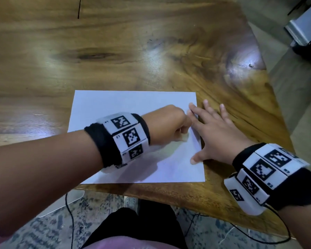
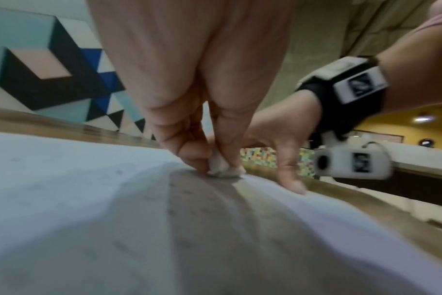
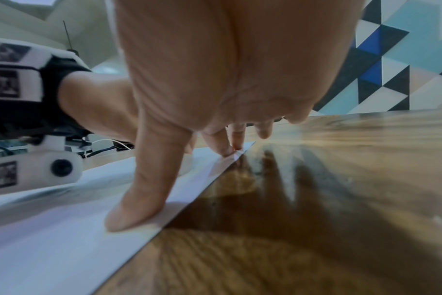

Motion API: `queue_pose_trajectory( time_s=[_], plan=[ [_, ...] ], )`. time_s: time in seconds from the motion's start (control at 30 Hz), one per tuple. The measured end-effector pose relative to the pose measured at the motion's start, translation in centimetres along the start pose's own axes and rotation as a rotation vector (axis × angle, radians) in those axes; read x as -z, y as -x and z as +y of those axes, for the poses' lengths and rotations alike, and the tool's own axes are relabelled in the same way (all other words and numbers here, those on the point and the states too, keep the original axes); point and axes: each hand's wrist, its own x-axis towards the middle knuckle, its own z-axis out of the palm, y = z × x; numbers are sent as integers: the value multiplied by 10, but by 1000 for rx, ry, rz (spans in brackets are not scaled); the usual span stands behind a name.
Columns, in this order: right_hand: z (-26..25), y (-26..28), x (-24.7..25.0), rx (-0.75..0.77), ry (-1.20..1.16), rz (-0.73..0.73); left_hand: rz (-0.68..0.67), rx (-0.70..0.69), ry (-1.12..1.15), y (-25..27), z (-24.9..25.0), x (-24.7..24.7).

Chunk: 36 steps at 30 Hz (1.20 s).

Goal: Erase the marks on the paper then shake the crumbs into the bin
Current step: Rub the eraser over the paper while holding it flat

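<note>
A white sheet of paper (image 1: pixel 126 105) lies flat near the front right corner of the wooden table (image 1: pixel 115 51). My left hand (image 1: pixel 169 124) reaches across the sheet and pinches a small white eraser (image 2: pixel 223 166), whose lower end touches the paper (image 2: pixel 63 199) near its right side. My right hand (image 1: pixel 215 130) lies flat with fingers spread over the sheet's right edge. Its thumb (image 3: pixel 136 203) and index finger press the paper (image 3: pixel 38 239), while the other fingers rest on the wood. Faint grey specks dot the paper in the left wrist view. No bin shows in any view.
The table's angled right edge (image 1: pixel 269 97) drops to a grey floor. A grey metal object (image 1: pixel 302 31) stands on the floor at the far right. Speckled floor, black cables (image 1: pixel 70 212) and my lap lie below the front edge.
</note>
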Motion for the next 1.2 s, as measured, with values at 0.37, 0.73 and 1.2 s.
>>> queue_pose_trajectory(
  time_s=[0.37,0.73,1.2],
  plan=[
    [-2,0,2,8,-48,3,-19,-22,74,-12,15,4],
    [2,0,-1,-18,-34,-28,-11,175,171,48,-23,19],
    [-21,-8,-1,-102,23,-79,11,106,116,72,-27,-1]
  ],
)
